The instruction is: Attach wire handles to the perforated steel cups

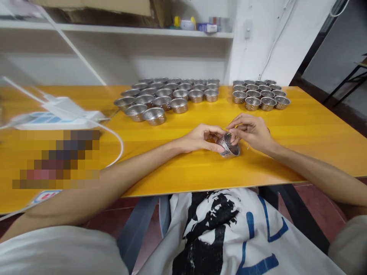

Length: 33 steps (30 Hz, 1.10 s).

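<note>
A small perforated metal cup point(229, 149) is tilted on its side just above or against the yellow table, its mouth facing right. My left hand point(200, 138) grips it from the left, thumb in front and fingers behind. At the rim, the fingers of my right hand point(254, 133) are pinched together, with some fingertips reaching into the mouth. Whatever they pinch, if anything, is too small to make out. Beyond my hands, several similar cups point(154, 116) stand upright in rows at the back left. Another group of the same cups point(252, 103) stands at the back right.
On the left of the yellow table point(183, 168) lies a white power strip point(94, 115) with a plugged-in adapter point(64, 107). A white cable point(122, 143) loops toward my left forearm. A shelf point(114, 29) holding a cardboard box point(100, 7) runs above the table's back.
</note>
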### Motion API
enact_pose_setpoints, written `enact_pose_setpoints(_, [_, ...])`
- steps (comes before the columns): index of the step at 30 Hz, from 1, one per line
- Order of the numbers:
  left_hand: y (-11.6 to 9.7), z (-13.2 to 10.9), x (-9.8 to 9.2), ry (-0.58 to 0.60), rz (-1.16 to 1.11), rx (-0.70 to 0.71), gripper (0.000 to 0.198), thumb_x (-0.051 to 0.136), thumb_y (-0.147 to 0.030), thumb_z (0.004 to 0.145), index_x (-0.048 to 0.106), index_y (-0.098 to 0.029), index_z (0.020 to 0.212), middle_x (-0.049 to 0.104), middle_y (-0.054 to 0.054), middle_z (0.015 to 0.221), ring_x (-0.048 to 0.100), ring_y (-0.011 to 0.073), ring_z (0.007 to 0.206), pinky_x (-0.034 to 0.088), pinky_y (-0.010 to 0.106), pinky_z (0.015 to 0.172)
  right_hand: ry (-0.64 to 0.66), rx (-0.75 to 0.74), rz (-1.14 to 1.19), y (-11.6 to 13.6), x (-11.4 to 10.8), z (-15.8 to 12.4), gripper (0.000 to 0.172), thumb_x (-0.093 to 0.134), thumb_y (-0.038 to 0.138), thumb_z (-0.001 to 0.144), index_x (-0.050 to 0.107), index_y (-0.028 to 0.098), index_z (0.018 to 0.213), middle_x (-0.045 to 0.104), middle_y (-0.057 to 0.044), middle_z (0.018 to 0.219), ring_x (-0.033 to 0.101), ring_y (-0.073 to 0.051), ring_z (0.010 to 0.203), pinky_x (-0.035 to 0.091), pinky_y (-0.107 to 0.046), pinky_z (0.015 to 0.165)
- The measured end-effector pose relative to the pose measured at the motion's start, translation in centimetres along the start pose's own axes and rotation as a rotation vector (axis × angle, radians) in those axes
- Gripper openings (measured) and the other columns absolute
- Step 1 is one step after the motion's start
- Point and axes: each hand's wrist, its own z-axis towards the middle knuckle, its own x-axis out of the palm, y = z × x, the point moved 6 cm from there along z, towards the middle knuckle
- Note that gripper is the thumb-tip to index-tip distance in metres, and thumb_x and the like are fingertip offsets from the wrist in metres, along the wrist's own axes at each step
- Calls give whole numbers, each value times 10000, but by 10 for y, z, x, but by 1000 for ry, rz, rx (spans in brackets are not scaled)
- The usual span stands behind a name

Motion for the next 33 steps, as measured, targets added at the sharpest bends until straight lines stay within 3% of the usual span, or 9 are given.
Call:
enact_pose_setpoints(13, [-8, 0, 7, -61, 98, 78, 440, 1023, -382, 761, 880, -172, 1121, 822, 94, 1081, 765, 243, 1063, 584, 394, 1025, -116, -47, -96, 0, 3, -6, 231, 847, 429, 972, 827, 201, 1001, 662, -38, 1065, 764, -121, 648, 707, -286, 619])
enact_pose_setpoints(19, [-5, -4, 15, -173, -101, -41, 628, 1081, -389, 690, 712, -170, 1148, 862, 80, 1056, 822, 201, 953, 625, 340, 933, -183, -20, -66, -3, 3, -6, 206, 851, 387, 924, 778, 200, 967, 683, -32, 1079, 666, -65, 548, 557, -213, 471])
enact_pose_setpoints(22, [-3, -5, 14, -207, -154, -61, 684, 1108, -382, 645, 630, -185, 1092, 863, 60, 992, 828, 184, 907, 626, 317, 905, -181, 41, -76, -5, 3, -5, 190, 836, 361, 914, 761, 201, 985, 693, -6, 929, 608, -63, 512, 469, -199, 444])
enact_pose_setpoints(25, [-4, -5, 15, -185, -138, -51, 643, 1099, -381, 666, 667, -164, 1089, 861, 69, 999, 826, 171, 918, 625, 305, 919, -167, 70, -102, -6, 1, -3, 178, 817, 338, 906, 751, 199, 997, 680, 16, 816, 544, -63, 492, 394, -206, 452])
enact_pose_setpoints(29, [-6, -4, 15, -186, -128, -41, 636, 1103, -381, 652, 703, -157, 1094, 865, 80, 1022, 830, 182, 937, 634, 319, 931, -172, 59, -143, -8, -3, -1, 238, 816, 336, 884, 749, 200, 1068, 728, -14, 995, 507, -43, 539, 349, -203, 494])
enact_pose_setpoints(33, [-6, -5, 14, -213, -107, -38, 622, 1105, -396, 647, 701, -158, 1056, 864, 81, 1019, 834, 192, 952, 633, 326, 934, -152, 56, -111, -13, -5, 1, 341, 868, 365, 877, 729, 213, 1148, 710, -18, 1048, 493, -54, 590, 386, -205, 517])
